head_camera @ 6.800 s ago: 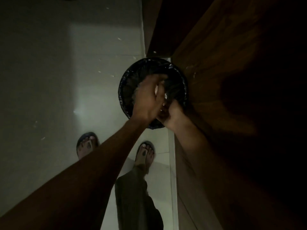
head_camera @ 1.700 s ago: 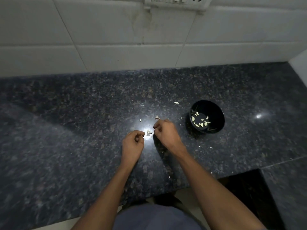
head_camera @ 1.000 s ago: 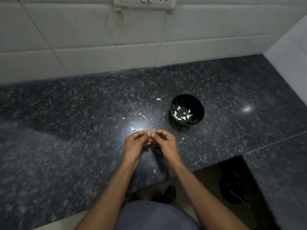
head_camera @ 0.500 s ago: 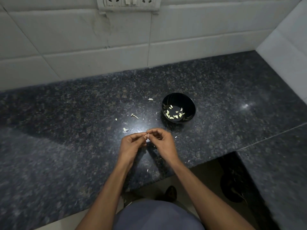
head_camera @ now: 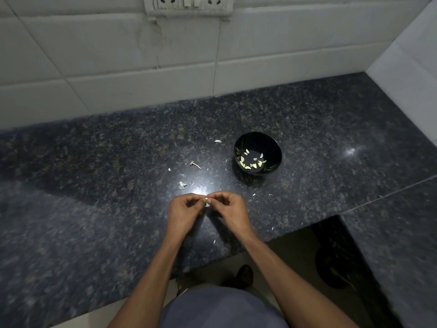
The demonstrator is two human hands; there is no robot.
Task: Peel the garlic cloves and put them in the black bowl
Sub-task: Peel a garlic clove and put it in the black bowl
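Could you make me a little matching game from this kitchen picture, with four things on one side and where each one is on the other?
Things:
1. garlic clove
2. black bowl
3. socket panel
4. peeled cloves

Places:
A. on the tiled wall, top of the view
B. pinched between the left hand and right hand
C. inside the bowl
D. on the granite counter, beyond the right hand

Pairs: 1-B, 2-D, 3-A, 4-C

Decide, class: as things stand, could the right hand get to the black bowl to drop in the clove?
Probably yes. The right hand pinches the garlic clove together with the left hand, and the black bowl sits just beyond, to its right, with only bare countertop between.
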